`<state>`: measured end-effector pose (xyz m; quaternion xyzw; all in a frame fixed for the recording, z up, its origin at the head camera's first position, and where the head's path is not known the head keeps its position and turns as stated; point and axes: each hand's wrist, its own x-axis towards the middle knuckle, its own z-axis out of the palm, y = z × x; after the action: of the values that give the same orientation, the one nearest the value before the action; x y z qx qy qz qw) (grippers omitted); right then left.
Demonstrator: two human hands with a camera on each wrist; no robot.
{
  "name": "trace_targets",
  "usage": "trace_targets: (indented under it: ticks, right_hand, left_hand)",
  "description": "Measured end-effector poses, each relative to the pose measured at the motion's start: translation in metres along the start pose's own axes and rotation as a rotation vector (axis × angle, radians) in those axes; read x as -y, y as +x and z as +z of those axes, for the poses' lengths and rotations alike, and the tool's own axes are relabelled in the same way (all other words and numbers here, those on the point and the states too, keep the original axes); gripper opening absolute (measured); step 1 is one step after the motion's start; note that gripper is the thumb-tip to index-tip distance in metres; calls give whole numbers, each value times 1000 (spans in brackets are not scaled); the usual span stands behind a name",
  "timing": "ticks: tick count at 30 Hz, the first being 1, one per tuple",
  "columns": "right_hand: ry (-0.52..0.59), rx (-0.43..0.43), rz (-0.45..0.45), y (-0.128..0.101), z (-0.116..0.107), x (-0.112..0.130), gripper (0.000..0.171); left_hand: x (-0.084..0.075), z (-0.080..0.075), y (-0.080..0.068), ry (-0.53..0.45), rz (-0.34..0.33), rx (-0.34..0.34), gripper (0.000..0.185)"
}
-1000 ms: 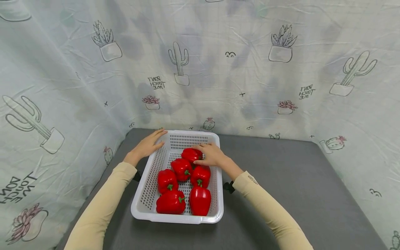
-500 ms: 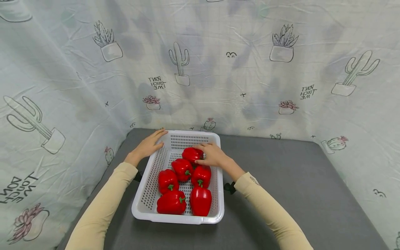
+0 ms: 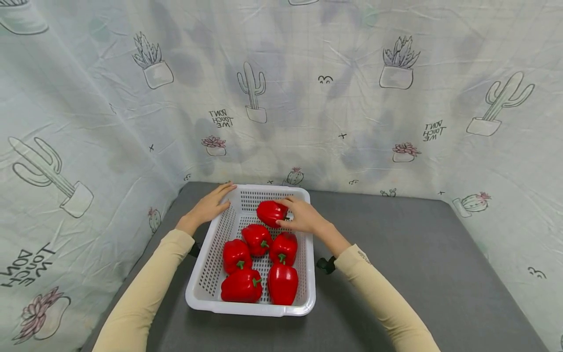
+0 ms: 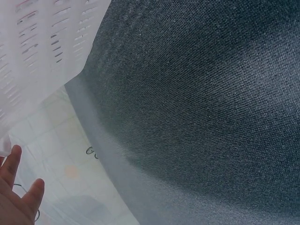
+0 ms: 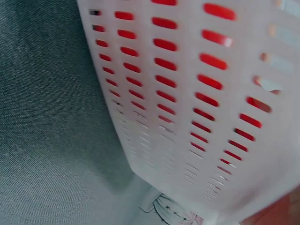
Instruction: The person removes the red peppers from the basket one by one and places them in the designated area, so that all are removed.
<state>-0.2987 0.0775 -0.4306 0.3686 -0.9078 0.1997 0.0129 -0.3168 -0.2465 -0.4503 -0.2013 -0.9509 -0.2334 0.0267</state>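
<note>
A white perforated plastic basket (image 3: 250, 308) holds several red bell peppers with green stems. At its back right, my right hand (image 3: 303, 216) holds the rearmost bell pepper (image 3: 269, 213), thumb on the near side and fingers over the far side. That pepper sits apart from the others, behind the middle bell pepper (image 3: 255, 238) and the one to its right (image 3: 283, 247). My left hand (image 3: 207, 205) rests at the basket's back left corner, fingers extended along the rim and thumb spread. In the right wrist view, red shows through the slots of the basket wall (image 5: 183, 108).
The basket stands on a dark grey cloth-covered table (image 3: 387, 254). A pale curtain (image 3: 299, 98) printed with cacti hangs behind and along both sides. More bell peppers (image 3: 241, 285) lie toward the basket's near end, with bare basket floor at the back left.
My right hand has shifted slightly back with the rearmost bell pepper, which has turned and come away from the peppers in front of it. The left hand and basket stay put.
</note>
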Motion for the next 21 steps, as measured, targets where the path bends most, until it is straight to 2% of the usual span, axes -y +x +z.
trace_targets:
  ticks: [21]
  right_hand:
    - [105,-240,34,-17,-27,2,60]
  left_hand:
    - [2,2,0,-3,26,-16,54]
